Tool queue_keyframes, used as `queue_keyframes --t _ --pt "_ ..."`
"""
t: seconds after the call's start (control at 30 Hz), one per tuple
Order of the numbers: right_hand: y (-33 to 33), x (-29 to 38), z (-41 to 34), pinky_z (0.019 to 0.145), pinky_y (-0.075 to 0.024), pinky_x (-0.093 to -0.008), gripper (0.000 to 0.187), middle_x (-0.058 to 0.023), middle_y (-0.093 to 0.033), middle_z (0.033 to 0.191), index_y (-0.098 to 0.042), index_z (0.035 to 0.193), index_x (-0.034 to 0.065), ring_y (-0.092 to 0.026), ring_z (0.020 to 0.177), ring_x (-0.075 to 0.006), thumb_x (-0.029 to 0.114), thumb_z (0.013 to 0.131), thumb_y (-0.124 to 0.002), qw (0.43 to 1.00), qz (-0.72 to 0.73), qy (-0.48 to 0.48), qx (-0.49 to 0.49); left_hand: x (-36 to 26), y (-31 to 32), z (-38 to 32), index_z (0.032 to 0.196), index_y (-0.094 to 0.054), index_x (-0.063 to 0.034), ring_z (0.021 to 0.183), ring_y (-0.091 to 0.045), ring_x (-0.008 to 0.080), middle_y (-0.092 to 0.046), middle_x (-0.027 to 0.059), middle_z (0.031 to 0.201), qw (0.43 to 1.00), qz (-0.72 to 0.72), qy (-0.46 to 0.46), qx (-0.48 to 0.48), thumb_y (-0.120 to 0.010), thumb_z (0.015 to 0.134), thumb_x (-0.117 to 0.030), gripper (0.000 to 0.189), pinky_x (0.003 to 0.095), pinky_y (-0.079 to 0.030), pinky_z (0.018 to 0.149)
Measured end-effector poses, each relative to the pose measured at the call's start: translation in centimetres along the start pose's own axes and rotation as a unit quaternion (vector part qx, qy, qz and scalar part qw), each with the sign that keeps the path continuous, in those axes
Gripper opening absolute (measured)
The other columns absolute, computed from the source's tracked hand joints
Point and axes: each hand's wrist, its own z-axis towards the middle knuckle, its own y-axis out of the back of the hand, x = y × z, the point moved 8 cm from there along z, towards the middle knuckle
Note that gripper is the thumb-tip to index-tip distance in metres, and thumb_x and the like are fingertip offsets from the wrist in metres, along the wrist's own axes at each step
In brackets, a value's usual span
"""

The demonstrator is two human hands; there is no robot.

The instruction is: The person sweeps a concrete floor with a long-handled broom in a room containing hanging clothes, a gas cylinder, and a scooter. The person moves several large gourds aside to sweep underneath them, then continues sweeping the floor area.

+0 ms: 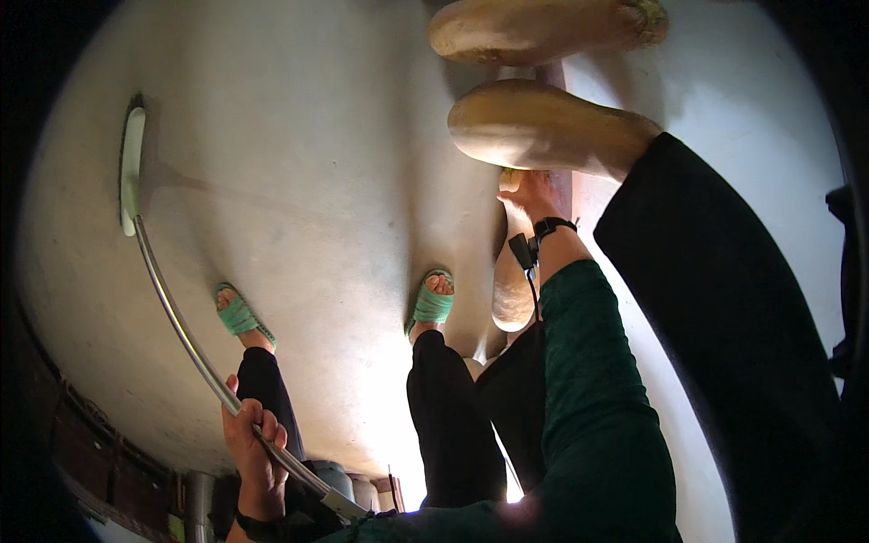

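Note:
My left hand [252, 444] is closed around the metal pole [182, 322] of a floor brush. Its long pale head [132, 166] with dark bristles lies on the floor at the far left. My right hand [536, 195], with a black band at the wrist and a black cable connector beside it, is at the upper end of a long tan squash [514, 285]. The fingers are partly hidden, so the grip is unclear. Just above the hand lies a larger tan squash [543, 125], partly behind black cloth. Another squash [536, 30], with a stem end, is at the top edge.
Two feet in green slippers [434, 302] stand on the pale floor [326, 190], in black trousers. A large black-clothed shape [713, 305] fills the right side. Round containers [334, 477] and a metal cylinder [199, 506] stand at the lower left. Bright light glares low in the middle.

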Motion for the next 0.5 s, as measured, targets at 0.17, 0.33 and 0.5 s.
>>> queue_keyframes --t 0.17,0.33,0.5 --pt "2.3 3.2 -2.2 0.091 -0.0449 -0.0450 0.079 -0.0186 -0.038 0.132 -0.036 0.132 0.0121 -0.044 0.117 -0.0369 0.028 0.064 -0.073 0.999 -0.034 -0.024 0.008 0.1 0.3 0.3 0.137 -0.021 -0.0047 0.045 -0.036 0.0044 -0.031 -0.0011 0.064 1.000 0.003 0.023 0.007 -0.041 0.092 -0.008 0.049 0.0188 -0.040 0.035" --pt "3.0 6.6 -7.3 0.076 -0.0469 -0.0471 0.065 -0.0194 -0.045 0.114 -0.045 0.120 0.0117 -0.050 0.099 -0.0387 0.026 0.062 -0.070 0.990 -0.120 0.060 -0.053 -0.7 0.1 -0.2 0.136 -0.021 -0.0043 0.045 -0.036 0.0041 -0.030 -0.0015 0.064 1.000 0.006 0.015 0.021 -0.041 0.092 -0.008 0.048 0.0185 -0.039 0.035" --pt "4.3 7.8 -17.0 0.076 -0.0464 -0.0443 0.050 -0.0127 -0.045 0.107 -0.047 0.110 0.0134 -0.050 0.095 -0.0357 0.013 0.064 -0.067 0.971 -0.058 0.220 -0.076 -1.1 -0.2 -0.6 0.136 -0.022 -0.0044 0.045 -0.037 0.0039 -0.032 -0.0016 0.064 0.999 -0.002 0.005 0.044 -0.039 0.094 -0.009 0.045 0.0183 -0.039 0.035"
